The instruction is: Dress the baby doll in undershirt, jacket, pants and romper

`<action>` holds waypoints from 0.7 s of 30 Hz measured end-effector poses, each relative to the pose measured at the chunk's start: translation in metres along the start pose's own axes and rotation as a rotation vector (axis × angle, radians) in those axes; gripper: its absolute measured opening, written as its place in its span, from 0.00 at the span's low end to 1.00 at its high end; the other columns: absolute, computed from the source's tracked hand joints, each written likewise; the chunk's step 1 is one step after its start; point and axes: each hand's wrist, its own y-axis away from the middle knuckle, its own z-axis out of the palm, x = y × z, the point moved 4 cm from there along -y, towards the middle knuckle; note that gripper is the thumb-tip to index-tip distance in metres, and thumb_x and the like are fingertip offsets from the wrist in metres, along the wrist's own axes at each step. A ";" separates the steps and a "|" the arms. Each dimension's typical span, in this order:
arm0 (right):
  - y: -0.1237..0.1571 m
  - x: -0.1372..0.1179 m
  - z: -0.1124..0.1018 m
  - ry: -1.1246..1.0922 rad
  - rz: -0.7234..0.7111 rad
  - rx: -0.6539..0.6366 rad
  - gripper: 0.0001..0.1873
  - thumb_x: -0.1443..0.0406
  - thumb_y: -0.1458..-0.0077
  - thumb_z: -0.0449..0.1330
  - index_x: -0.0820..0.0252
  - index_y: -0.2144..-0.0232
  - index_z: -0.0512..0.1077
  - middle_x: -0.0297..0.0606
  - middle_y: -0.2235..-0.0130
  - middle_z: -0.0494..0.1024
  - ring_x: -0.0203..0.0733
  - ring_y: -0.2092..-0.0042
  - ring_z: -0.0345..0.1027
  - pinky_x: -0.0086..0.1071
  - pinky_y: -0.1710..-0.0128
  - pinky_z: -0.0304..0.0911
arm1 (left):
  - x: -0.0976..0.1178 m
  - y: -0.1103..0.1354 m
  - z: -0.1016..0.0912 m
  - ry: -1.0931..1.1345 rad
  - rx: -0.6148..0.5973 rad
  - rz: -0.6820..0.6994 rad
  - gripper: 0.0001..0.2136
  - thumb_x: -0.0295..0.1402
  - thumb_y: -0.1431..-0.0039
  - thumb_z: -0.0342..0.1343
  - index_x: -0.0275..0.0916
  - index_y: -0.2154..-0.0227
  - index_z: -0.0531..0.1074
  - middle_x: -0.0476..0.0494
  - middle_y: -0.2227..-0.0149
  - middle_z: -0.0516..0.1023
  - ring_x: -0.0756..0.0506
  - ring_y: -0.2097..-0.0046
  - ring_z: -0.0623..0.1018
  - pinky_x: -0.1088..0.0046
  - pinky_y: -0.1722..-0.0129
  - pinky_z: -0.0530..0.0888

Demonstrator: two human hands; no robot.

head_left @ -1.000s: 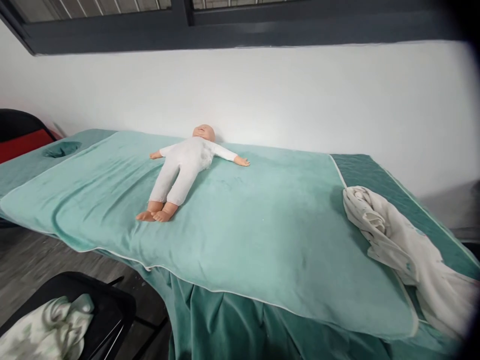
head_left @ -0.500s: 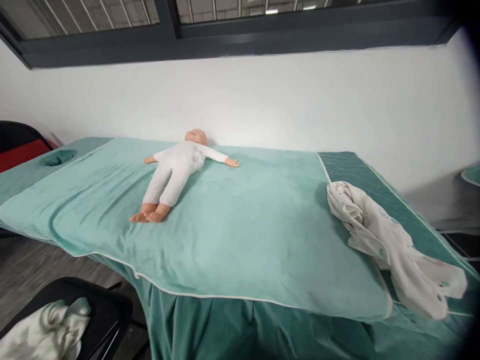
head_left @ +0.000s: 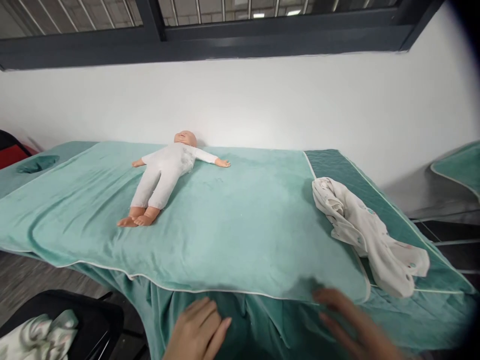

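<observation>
A baby doll (head_left: 165, 172) in a white suit lies on its back near the far wall, on a light teal blanket (head_left: 232, 230) spread over a darker teal bed (head_left: 348, 172). A crumpled white cloth (head_left: 367, 235) lies at the bed's right end. My left hand (head_left: 197, 332) enters at the bottom, fingers stretched out and together, just below the blanket's near edge. My right hand (head_left: 352, 325) is blurred, fingers spread, at the blanket's near right corner. Neither hand holds anything.
A black chair (head_left: 93, 312) at the lower left carries a patterned cloth (head_left: 37, 337). A white wall and a dark window frame (head_left: 225, 37) run behind the bed. A second teal bed (head_left: 463, 167) shows at the right edge. A red and black seat (head_left: 9, 150) stands far left.
The view has swung to the right, so doll and cloth sit further left in the picture. Both my hands have come into view at the bottom, near the blanket's front edge.
</observation>
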 end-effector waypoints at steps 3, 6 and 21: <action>-0.027 0.001 -0.052 0.223 -0.137 0.453 0.16 0.54 0.39 0.57 0.52 0.51 0.71 0.43 0.45 0.74 0.53 0.43 0.69 0.51 0.42 0.65 | 0.004 -0.054 0.006 0.025 0.040 0.050 0.10 0.26 0.36 0.52 0.39 0.74 0.66 0.47 0.73 0.71 0.48 0.69 0.70 0.70 0.65 0.68; -0.059 -0.008 -0.084 0.430 -0.231 0.599 0.19 0.56 0.38 0.56 0.54 0.47 0.67 0.45 0.41 0.70 0.53 0.39 0.64 0.50 0.38 0.60 | 0.000 -0.112 0.017 0.190 0.058 -0.018 0.09 0.30 0.32 0.49 0.38 0.69 0.68 0.46 0.68 0.72 0.48 0.64 0.71 0.71 0.61 0.68; -0.139 0.030 -0.130 0.957 0.153 0.598 0.17 0.60 0.35 0.49 0.62 0.50 0.68 0.53 0.45 0.73 0.60 0.52 0.72 0.47 0.59 0.64 | -0.036 -0.164 0.045 0.600 -0.006 -0.485 0.16 0.43 0.34 0.49 0.39 0.71 0.72 0.50 0.73 0.74 0.50 0.70 0.70 0.73 0.67 0.65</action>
